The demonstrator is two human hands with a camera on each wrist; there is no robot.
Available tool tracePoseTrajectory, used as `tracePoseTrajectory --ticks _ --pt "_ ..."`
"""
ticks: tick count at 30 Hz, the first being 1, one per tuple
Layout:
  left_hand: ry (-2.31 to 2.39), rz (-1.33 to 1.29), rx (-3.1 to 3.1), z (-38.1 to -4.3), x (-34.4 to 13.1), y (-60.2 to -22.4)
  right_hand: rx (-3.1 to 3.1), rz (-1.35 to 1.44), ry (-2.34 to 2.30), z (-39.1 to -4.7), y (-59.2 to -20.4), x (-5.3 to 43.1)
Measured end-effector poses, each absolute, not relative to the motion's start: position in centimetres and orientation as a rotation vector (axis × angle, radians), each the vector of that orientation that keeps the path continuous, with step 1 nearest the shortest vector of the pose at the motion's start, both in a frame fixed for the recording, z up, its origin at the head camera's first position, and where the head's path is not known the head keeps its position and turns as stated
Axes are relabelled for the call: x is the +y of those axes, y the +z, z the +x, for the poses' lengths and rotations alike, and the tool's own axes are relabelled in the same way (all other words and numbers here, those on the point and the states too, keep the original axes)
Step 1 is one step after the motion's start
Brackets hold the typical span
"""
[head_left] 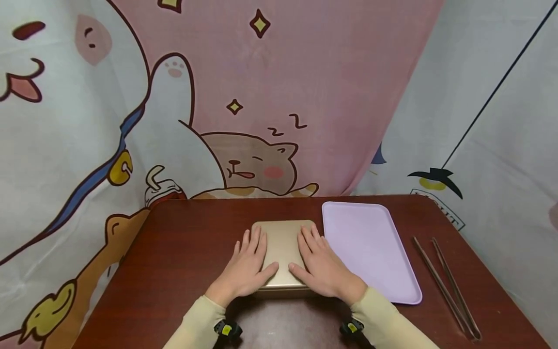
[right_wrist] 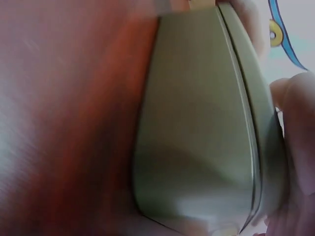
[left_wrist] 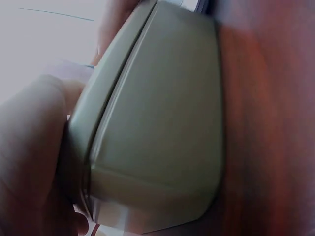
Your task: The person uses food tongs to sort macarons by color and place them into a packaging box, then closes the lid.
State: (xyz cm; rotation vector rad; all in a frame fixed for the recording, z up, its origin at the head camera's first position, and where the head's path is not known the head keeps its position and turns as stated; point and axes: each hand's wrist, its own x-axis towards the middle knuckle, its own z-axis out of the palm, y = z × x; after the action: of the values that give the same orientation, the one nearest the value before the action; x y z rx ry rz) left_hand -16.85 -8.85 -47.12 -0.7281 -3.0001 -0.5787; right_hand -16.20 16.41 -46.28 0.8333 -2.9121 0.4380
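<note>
A gold-coloured metal box [head_left: 282, 252] with rounded corners sits on the table. In the left wrist view a seam runs between its lid [left_wrist: 106, 93] and its deeper body [left_wrist: 162, 108]. My left hand [head_left: 245, 265] rests on the left part of the top, fingers straight and pointing away, thumb towards the middle. On the right part lies my right hand [head_left: 324, 266], also with straight fingers, its thumb apart from the left one. From the right wrist view, the lid [right_wrist: 268, 132] sits closely along the body. What the box contains is hidden.
Just right of the box lies a lilac tray [head_left: 370, 252], partly behind the right forearm. Metal tongs [head_left: 453, 291] lie farther right, tips pointing away. The dark red-brown table [head_left: 183, 271] ends at a cartoon-printed cloth [head_left: 331, 87] at the back.
</note>
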Motion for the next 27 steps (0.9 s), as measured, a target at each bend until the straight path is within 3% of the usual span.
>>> tracePoseTrajectory --ticks 12,27 --pt "-0.609 -0.686 -2.928 -15.6 -8.8 -48.6 -2.797 0.811 0.371 -14.6 -48.2 15.6" --pt "-0.594 -0.718 -2.960 -15.7 -9.3 -47.8 -2.837 0.793 0.443 -14.6 -46.8 16.2"
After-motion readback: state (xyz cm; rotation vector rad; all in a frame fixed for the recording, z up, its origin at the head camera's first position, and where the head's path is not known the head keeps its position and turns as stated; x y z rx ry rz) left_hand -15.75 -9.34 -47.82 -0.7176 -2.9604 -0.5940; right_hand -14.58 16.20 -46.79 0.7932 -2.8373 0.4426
